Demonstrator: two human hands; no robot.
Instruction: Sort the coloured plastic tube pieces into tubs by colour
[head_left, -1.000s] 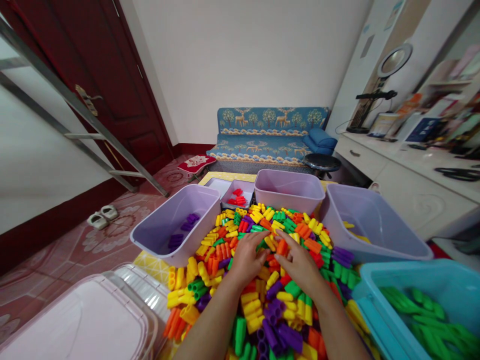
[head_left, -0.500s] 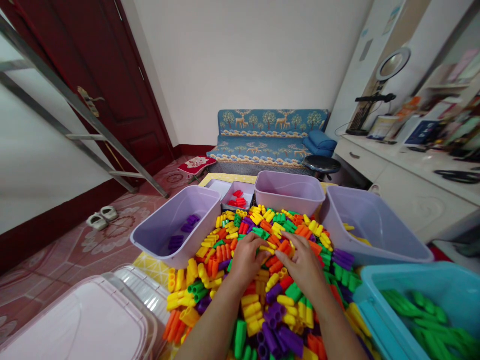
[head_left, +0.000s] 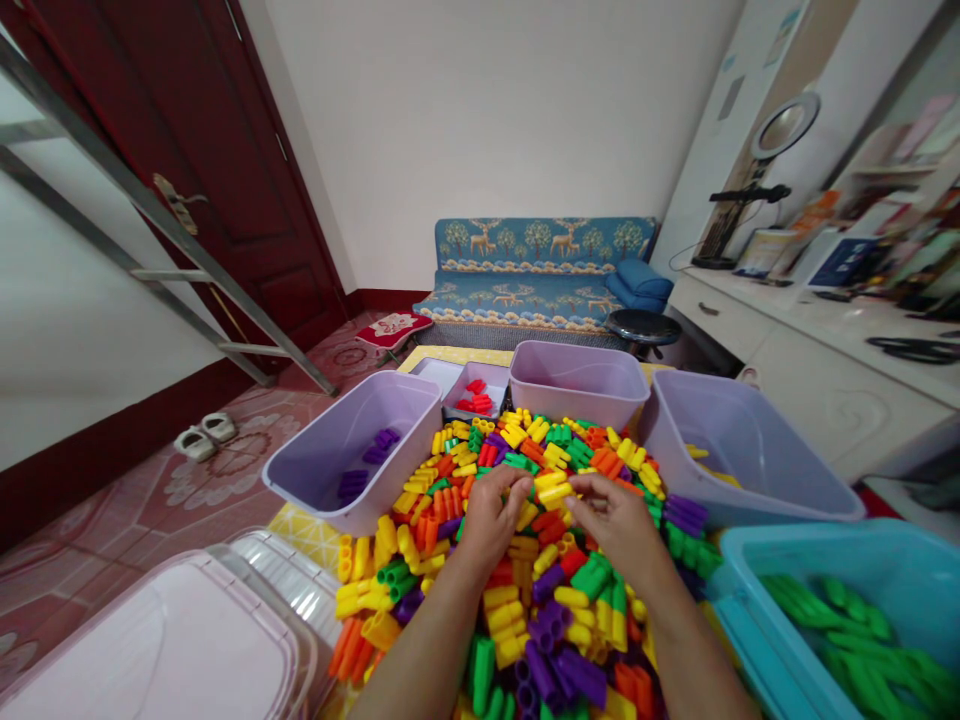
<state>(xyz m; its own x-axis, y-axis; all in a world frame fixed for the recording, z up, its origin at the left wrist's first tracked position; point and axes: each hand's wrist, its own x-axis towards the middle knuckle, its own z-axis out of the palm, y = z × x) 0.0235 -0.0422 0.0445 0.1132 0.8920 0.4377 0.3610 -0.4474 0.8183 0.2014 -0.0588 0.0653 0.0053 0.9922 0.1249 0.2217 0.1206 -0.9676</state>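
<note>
Between my two hands is a yellow plastic toy block made of joined bullet-shaped tubes, lifted a little above the pile. My left hand pinches its left end with thumb and fingers. At its right end, the thumb and fingers of my right hand close on it. Beneath and around both hands spreads a heap of similar blocks in yellow, orange, green, purple and red. A purple block and several yellow blocks lie between my forearms.
A lilac bin at left holds purple blocks. Red blocks sit in a small tray. Another lilac bin stands behind. At right, a lilac bin holds yellow blocks and a turquoise bin green ones. Lids lie front left.
Both hands have come up slightly from the pile with the yellow block, which now shows plainly between the fingertips. My right hand has shifted a little to the right.
</note>
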